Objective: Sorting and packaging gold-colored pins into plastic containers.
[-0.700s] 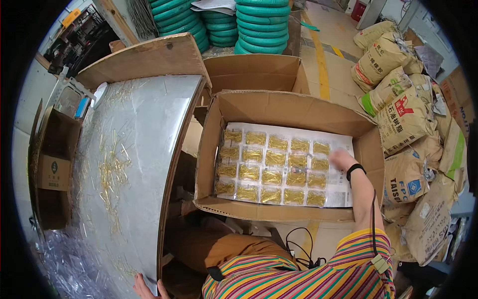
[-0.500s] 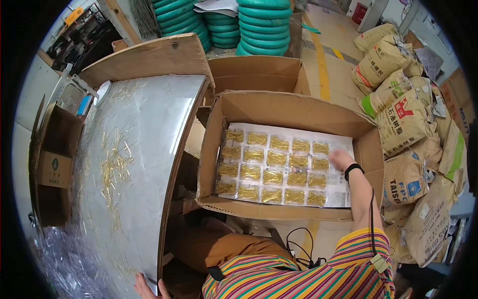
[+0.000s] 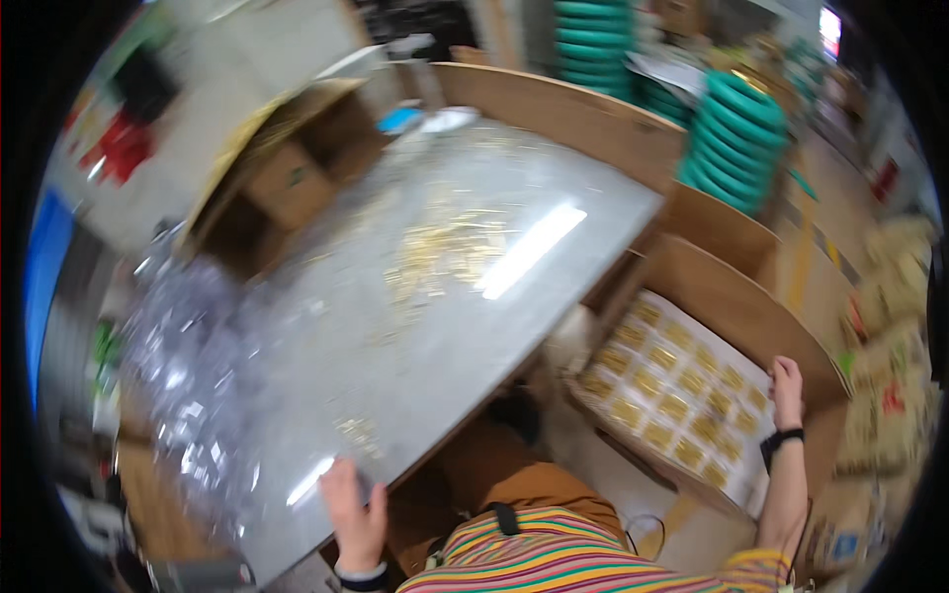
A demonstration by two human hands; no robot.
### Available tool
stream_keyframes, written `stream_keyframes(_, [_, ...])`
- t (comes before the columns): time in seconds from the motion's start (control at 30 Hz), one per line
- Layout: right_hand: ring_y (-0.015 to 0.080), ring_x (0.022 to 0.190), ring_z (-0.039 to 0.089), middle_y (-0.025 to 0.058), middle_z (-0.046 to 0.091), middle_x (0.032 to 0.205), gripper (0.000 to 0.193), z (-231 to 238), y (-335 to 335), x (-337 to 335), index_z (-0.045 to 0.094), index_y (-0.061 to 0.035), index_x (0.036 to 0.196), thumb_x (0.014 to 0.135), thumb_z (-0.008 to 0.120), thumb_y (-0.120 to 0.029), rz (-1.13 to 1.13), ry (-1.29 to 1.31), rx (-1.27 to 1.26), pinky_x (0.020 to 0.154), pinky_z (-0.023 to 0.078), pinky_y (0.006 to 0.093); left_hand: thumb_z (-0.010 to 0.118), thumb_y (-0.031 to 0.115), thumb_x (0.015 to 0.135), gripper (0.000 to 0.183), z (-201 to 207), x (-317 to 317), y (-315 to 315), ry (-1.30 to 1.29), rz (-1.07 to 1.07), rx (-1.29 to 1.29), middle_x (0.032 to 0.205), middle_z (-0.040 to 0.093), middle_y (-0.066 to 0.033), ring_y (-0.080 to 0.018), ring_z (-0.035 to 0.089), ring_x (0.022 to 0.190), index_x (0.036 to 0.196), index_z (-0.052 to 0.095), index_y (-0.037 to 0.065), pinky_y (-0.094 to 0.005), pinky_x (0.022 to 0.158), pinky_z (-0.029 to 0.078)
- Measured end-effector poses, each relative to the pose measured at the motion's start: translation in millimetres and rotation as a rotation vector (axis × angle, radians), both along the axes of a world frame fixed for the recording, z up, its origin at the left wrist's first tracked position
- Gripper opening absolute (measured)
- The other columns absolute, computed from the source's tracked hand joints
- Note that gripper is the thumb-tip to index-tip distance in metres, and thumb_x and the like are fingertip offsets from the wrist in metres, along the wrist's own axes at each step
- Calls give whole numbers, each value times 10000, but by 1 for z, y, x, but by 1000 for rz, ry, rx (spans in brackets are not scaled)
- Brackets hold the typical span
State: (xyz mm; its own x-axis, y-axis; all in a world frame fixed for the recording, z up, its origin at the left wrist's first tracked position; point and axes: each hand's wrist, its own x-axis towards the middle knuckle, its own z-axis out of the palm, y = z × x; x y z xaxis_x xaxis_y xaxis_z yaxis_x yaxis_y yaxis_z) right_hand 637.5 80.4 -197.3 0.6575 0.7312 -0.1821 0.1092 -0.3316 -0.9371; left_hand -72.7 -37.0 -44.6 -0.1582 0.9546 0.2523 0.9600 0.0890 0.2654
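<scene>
My left hand (image 3: 356,516) is at the near edge of a grey metal-topped table (image 3: 415,366), its fingers spread and nothing in them. A small scatter of thin gold-coloured pieces (image 3: 358,435) lies just beyond it. My right hand (image 3: 787,390) is inside an open cardboard box (image 3: 730,289), at the right edge of a white printed sheet (image 3: 753,482). Its fingers are curled; whether they pinch anything is hidden. Rows of small clear packs (image 3: 690,380) filled with gold-coloured pieces lie on that sheet. A larger loose pile of gold-coloured pieces (image 3: 435,252) spreads across the far part of the table.
Clear plastic bags (image 3: 193,346) heap along the table's left side, with an open carton (image 3: 287,188) beyond them. A wooden board (image 3: 563,104) borders the table's back. Green ringed stacks (image 3: 736,143) stand behind, and filled sacks (image 3: 890,371) line the right.
The view has swung left, bringing more of the table and plastic bags into sight. My left hand shows fully now at the table edge. My right hand stays by the sheet's right side.
</scene>
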Motion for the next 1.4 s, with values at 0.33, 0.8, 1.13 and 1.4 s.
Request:
stream_keyframes(0.33, [312,998,643,163,662,1095,244,199,124,-452,641,-11,1191,968,595,-98,1511,-343,400,877,514,393,768,207,856,639,-22,-46,-27,-52,115,170,1344,551,-250,-440,478,1311,1365,494,-63,-549,1161,302])
stream_keyframes(0.8, [401,1012,625,187,628,1061,345,170,150,-627,670,-60,1167,837,585,-6,1569,-1159,586,885,534,447,734,450,867,835,-19,-35,-4,-79,14,152,1459,416,-297,-456,362,1388,1422,420,-90,-559,1174,258])
stream_keyframes(1.13, [417,1000,633,205,623,1112,301,179,162,-674,627,-9,1149,856,558,-2,1787,-1021,534,880,526,484,603,616,903,946,-20,-25,19,57,177,69,1493,406,-301,-421,349,1419,1440,386,-131,-599,1170,220])
stream_keyframes(1.4, [352,1206,557,194,572,1244,447,133,197,-720,485,23,1305,867,568,-21,1514,-1437,953,993,509,377,597,607,905,893,-16,-28,21,80,157,113,1476,446,-282,-403,390,1399,1393,465,-129,-593,1159,232])
